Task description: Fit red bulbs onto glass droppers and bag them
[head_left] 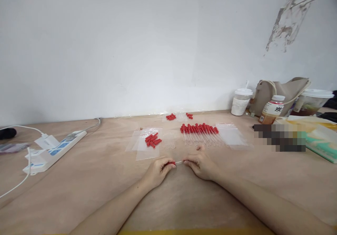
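My left hand (pixel 159 169) pinches a red rubber dropper bulb (pixel 172 163). A thin clear dropper tube (pixel 179 162) runs from the bulb into the closed fingers of my right hand (pixel 198 163); those fingers hide its far end. Whether the tube sits inside the bulb, I cannot tell. Beyond my left hand, loose red bulbs (pixel 152 140) lie on clear zip bags (pixel 147 153), and several bare clear tubes (pixel 169 141) lie beside them. Past my right hand, a row of droppers with red bulbs (pixel 200 132) is laid out side by side.
Small piles of red bulbs (pixel 171 117) lie near the wall. Clear bags (pixel 233 135) are right of the row. A white power strip (pixel 56 154) with cables stands left. At right are a lidded cup (pixel 240 102), a bottle (pixel 272 109) and a grey bag (pixel 289 89).
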Demonstrator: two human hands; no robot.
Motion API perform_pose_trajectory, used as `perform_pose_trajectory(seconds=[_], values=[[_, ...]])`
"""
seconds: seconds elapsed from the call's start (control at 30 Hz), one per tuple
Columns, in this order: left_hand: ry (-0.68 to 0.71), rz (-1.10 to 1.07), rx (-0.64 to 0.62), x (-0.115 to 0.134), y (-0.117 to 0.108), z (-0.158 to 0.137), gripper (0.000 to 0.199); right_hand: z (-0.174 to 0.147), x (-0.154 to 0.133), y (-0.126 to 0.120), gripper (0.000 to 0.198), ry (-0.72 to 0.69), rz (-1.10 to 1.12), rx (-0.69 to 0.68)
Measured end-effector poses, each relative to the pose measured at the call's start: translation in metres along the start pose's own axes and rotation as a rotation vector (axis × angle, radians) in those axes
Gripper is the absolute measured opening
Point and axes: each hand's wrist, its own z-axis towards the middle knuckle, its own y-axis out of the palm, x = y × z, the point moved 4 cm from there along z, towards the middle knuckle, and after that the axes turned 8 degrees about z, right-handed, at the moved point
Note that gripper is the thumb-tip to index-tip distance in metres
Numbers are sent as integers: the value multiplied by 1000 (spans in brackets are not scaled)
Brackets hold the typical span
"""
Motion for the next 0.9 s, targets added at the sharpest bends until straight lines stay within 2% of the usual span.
perform_pose_trajectory(seconds=[0.23,0.47,0.7,0.9], values=[[0,73,-6,-1,1,-1,17,4,-3,-2,22,-79,-164,-32],[78,171,-18,1,2,-3,17,2,-9,6,21,19,-128,-31],[114,171,-38,7,3,-5,17,3,-12,17,24,98,-47,-52],[48,129,-7,-1,-1,1,16,7,-11,16,27,109,-59,-23]])
